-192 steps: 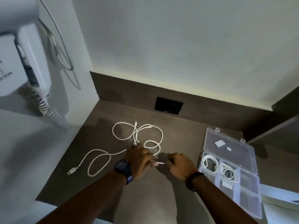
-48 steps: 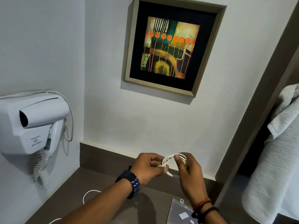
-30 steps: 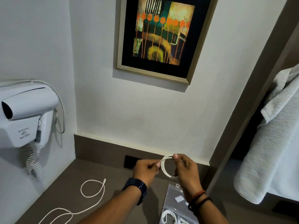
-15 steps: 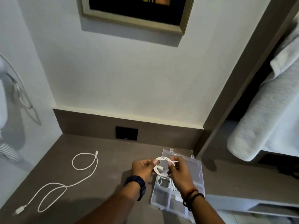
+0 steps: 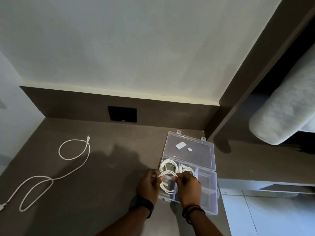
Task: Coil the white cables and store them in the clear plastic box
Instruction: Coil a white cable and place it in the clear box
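Hands (image 5: 167, 186) blurred, covering coiled cable (image 5: 167, 182)

**What we wear on our wrists**

Our forearms are bare, with no sleeves in sight. On our left wrist (image 5: 142, 207) we wear a dark watch with a wide black strap. Our right wrist (image 5: 193, 212) carries thin dark cord bands, one showing a reddish thread. We wear no gloves.

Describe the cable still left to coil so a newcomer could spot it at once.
Start at the brown counter and look left of the clear box. The loose cable sprawls there in open loops, untouched. Unlike the coil held between both hands over the box, or those already stored inside, it lies uncoiled.
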### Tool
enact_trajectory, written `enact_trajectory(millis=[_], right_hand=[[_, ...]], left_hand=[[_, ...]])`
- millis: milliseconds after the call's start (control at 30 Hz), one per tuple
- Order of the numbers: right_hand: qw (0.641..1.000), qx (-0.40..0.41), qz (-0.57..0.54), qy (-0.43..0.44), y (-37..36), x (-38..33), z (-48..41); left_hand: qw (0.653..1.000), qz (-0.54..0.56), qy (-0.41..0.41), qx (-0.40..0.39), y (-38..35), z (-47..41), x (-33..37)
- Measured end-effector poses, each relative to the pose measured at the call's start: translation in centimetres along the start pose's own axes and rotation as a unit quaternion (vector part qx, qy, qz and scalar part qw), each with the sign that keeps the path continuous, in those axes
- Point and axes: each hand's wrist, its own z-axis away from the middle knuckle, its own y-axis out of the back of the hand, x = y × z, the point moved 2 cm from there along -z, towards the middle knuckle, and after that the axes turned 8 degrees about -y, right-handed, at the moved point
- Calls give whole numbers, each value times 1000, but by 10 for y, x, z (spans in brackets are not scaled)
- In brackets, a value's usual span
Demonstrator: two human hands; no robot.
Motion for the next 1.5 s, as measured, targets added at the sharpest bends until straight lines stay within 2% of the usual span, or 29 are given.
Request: enact_trajectory(millis=[133,233,300,367,433,500,600,700,833,967,1167,1367,1500], right_hand=[[990,-10,116,84,-4,1,0],[959,-22,226,171,-7,-1,3],[938,-14,268,218,-8,-6,7],[930,-5,268,251,-10,-6,7],[925,-4,267,269,-11,-4,5],[916,-1,273,292,-12,-2,3],[903,7,270,335,-13,-1,0],[890,14,264,372,-12,1,-1],[882,17,254,398,-14,2,2],[880,18,235,412,-15,3,4],[845,14,272,461,-15,17,3],[856,32,266,442,-20,17,13],[873,5,268,407,-20,14,19]], left_hand=[[985,-114,-109,-67,1,-4,-13],[959,-192,-186,-91,2,-7,-19],[951,-211,-208,-93,2,-6,-23],[955,-203,-194,-92,3,-6,-27],[966,-202,-137,-82,5,-10,-30],[974,-175,-117,-78,9,-15,-28],[962,-167,-181,-116,9,-18,-21],[963,-134,-195,-126,17,-19,-21],[974,-92,-146,-148,22,-24,-25],[967,-95,-161,-175,17,-26,-26],[971,-71,-140,-178,11,-23,-33],[950,-167,-191,-181,6,-23,-29],[934,-198,-228,-191,5,-22,-22]])
